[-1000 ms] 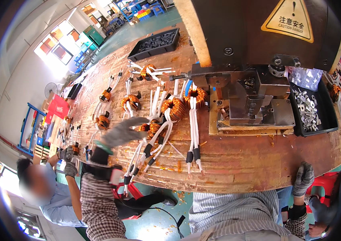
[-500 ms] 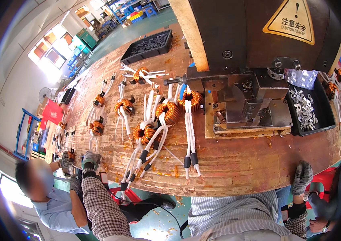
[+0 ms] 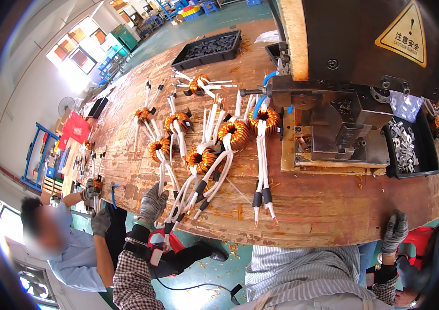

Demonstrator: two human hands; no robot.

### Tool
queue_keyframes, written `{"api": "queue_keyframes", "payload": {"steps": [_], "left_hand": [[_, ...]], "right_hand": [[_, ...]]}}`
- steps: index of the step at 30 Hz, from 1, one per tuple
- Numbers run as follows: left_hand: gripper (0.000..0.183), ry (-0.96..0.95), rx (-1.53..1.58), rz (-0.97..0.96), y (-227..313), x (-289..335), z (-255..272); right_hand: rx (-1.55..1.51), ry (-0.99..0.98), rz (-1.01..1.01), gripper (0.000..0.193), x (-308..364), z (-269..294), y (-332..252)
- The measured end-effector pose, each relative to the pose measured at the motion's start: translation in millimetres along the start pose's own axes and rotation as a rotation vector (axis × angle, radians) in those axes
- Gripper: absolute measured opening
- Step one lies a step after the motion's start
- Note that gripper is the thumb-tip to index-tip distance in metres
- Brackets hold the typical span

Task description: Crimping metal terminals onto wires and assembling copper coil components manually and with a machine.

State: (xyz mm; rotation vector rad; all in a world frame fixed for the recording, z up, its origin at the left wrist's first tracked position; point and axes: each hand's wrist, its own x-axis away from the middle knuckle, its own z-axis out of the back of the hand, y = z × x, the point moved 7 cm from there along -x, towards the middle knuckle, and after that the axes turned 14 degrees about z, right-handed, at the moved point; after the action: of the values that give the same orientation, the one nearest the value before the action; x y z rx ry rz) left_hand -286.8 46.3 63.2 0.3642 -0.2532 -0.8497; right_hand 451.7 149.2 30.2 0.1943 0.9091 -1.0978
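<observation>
My left hand point(image 3: 153, 204), in a grey knit glove, is at the front left of the table, its fingers closed round the white leads of a copper-wound toroidal coil point(image 3: 159, 149). The grip itself is partly hidden by the glove. To its right, several similar coils lie with long white leads, among them one in the middle point(image 3: 234, 135) and one beside the press point(image 3: 264, 121). Some leads have black sleeves and bare copper ends. My right hand point(image 3: 396, 231), also gloved, rests at the front right table edge with its fingers stretched out and nothing visible in them.
A dark press point(image 3: 341, 124) stands at the right, beside a black tray point(image 3: 426, 150) of metal terminals. Farther back is a black tray point(image 3: 179, 65) of small black pieces. At left a co-worker's gloved hands point(image 3: 100, 222) are near another coil. A blue-handled tool point(image 3: 114, 194) lies nearby.
The view has shifted, so the table appears farther right. My left hand has moved right from near the co-worker, and the coil whose leads it holds has shifted right. My right hand stays at the edge.
</observation>
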Motion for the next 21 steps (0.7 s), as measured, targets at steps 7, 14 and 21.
{"api": "queue_keyframes", "payload": {"steps": [7,14,21], "left_hand": [[0.047,-0.874,0.474,0.383,31.6,-13.3,89.5],[0.044,-0.461,0.297,0.374,-37.8,-181.5,148.5],[0.049,-0.099,-0.497,0.287,-63.2,-246.1,43.4]], "right_hand": [[0.008,-0.047,-0.031,0.015,-0.2,-3.2,4.9],[0.113,0.006,-0.099,0.014,-0.1,5.4,1.8],[0.291,-0.035,-0.086,0.011,-19.7,9.6,-29.6]]}}
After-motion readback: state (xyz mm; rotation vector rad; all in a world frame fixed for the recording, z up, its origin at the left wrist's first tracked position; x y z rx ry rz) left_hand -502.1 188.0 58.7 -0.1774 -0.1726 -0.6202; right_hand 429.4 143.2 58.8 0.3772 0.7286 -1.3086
